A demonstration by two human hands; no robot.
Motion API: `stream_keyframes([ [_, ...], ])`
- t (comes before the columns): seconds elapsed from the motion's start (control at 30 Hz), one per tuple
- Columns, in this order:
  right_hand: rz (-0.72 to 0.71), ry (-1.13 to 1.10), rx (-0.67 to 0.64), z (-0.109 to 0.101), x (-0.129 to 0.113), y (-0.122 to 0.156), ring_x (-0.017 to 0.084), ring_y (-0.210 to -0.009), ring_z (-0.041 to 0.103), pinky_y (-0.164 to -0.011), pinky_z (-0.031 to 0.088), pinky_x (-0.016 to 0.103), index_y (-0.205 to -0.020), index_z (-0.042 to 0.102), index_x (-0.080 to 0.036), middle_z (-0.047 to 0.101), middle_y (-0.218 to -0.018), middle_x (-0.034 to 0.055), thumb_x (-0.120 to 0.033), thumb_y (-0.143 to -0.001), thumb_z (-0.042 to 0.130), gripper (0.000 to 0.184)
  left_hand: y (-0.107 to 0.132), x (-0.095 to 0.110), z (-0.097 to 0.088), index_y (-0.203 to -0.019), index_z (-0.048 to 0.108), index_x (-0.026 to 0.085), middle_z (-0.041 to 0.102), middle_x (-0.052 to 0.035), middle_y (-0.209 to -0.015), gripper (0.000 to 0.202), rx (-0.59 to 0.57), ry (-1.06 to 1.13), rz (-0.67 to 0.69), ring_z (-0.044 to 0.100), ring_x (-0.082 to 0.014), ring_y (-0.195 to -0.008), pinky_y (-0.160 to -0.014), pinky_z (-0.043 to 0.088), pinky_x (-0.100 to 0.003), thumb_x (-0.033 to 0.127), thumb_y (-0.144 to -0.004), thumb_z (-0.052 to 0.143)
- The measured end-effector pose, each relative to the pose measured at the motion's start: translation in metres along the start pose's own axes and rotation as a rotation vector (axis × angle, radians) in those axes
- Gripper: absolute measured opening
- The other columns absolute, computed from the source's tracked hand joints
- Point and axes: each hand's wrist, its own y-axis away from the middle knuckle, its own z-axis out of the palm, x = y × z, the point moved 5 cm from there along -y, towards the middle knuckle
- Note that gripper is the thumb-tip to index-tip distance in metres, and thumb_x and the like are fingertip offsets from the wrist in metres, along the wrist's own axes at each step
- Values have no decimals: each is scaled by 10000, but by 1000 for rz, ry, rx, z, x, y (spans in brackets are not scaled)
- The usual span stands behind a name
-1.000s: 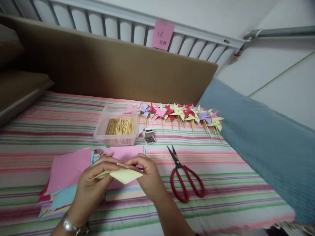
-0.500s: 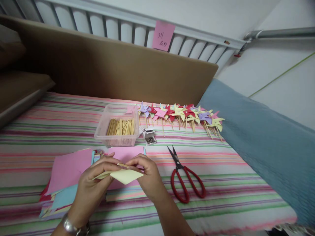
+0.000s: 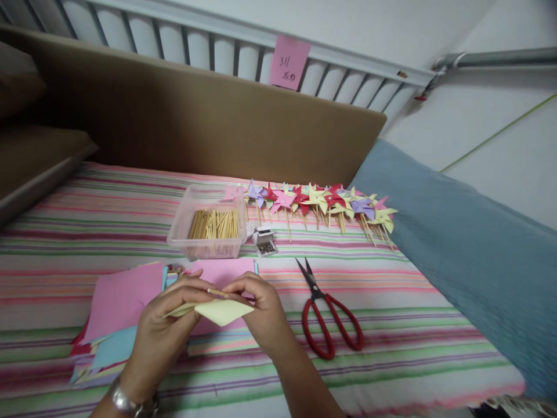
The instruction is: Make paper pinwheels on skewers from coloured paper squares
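Observation:
My left hand (image 3: 167, 322) is closed on a pale yellow paper pinwheel (image 3: 223, 312), whose blades jut out below the fingers. A short length of wooden stick (image 3: 216, 292) shows behind the paper, between my two hands. At the right end of that stick, my right hand (image 3: 261, 307) is closed in a pinch, with its fingers also against the paper. The fingertips and the joint of stick and paper are largely hidden. Under the hands lie pink paper sheets (image 3: 226, 268). Red-handled scissors (image 3: 319, 296) rest, blades slightly parted, right of my right hand.
Beyond the hands stands a clear plastic box (image 3: 174, 235) of wooden sticks, beside a small box of metal pins (image 3: 266, 248). Several finished pinwheels (image 3: 317, 197) lie at the back right. Stacked coloured paper (image 3: 117, 313) is at left. A brown board (image 3: 195, 122) backs the striped cloth.

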Motion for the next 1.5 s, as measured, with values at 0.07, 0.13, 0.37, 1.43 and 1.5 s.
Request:
stream_keyframes([
  [0.07, 2, -5, 1, 0, 0, 0, 128, -648, 563, -557, 420, 216, -690, 718, -210, 599, -685, 1, -167, -688, 681, 57, 1, -1, -1, -817, 682, 265, 686, -1, -912, 110, 10, -9, -4, 605, -176, -914, -997, 368, -391, 191, -798, 602],
  [0.13, -6, -7, 0, 1, -1, 0, 125, -640, 560, -553, 420, 213, -689, 718, -207, 598, -682, 0, -139, -681, 672, 83, 1, -1, -2, -812, 683, 267, 685, 2, -913, 108, 19, -15, -9, 605, -175, -914, -987, 380, -382, 192, -791, 609],
  [0.37, -14, 12, -3, 1, -3, 0, 127, -648, 570, -570, 428, 217, -699, 725, -202, 605, -677, -1, -96, -666, 661, 129, -1, 4, -2, -814, 684, 280, 690, 22, -878, 133, 12, -16, 24, 621, -156, -857, -1019, 368, -388, 176, -787, 606],
  [1.43, -53, 28, -18, 0, -5, 0, 128, -620, 565, -547, 431, 219, -695, 729, -220, 603, -653, -3, -91, -669, 654, 151, -1, 4, -1, -795, 694, 281, 694, 17, -858, 121, 21, 26, 17, 632, -167, -840, -1036, 361, -434, 180, -763, 636],
  [1.5, -58, 34, -21, 0, -5, 0, 127, -620, 565, -552, 430, 219, -699, 730, -218, 602, -655, -4, -82, -672, 651, 160, -1, 3, -1, -799, 695, 279, 693, 12, -867, 128, 19, 23, 13, 631, -172, -857, -1038, 357, -440, 174, -767, 630],
])
